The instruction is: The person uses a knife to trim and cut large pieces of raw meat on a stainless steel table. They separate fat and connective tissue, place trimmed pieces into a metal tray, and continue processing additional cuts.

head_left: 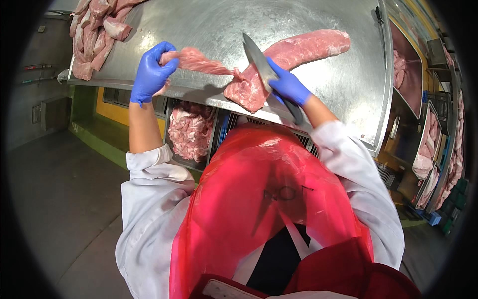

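A long pink pork loin lies slantwise on the steel table. From its near left end a loose strip of meat stretches out to the left, still joined to the loin. My left hand, in a blue glove, is closed on the strip's far end and holds it above the table's front edge. In my right hand, also blue-gloved, is a knife; its broad blade lies across the loin and points away to the left. The knife's dark handle shows below my right palm.
Several meat pieces are heaped at the table's far left corner. Below the front edge stands a bin of trimmings. A second knife lies along the steel table's right edge. Trays of meat stand farther right.
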A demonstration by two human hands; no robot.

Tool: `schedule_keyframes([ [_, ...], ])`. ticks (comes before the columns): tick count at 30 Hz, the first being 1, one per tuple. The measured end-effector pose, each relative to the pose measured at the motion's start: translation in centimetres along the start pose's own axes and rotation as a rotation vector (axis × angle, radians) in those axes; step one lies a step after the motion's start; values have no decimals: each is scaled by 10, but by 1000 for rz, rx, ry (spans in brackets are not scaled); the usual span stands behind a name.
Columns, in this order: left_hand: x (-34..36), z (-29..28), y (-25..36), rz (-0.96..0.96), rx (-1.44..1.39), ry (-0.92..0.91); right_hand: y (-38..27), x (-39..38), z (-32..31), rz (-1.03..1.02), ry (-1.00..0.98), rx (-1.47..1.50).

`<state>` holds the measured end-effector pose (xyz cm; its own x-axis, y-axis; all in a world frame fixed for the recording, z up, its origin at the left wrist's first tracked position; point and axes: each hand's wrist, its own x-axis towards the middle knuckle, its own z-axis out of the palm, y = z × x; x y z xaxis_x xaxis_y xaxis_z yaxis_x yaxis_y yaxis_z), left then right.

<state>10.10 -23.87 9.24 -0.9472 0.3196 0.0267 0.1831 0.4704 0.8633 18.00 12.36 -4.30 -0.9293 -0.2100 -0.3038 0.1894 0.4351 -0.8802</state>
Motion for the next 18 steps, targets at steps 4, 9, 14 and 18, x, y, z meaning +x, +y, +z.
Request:
schedule_keyframes([
  [4,0,12,44,40,26,-63,6,25,38,82,-152,-131],
  [9,-19,-14,45,142,-141,0,-24,-79,13,241,-454,-21],
  [14,-31,-8,87,198,-76,-43,-26,-1,59,92,-243,-156],
  [18,-36,-40,86,237,4,103,-36,-56,41,144,-451,-225],
])
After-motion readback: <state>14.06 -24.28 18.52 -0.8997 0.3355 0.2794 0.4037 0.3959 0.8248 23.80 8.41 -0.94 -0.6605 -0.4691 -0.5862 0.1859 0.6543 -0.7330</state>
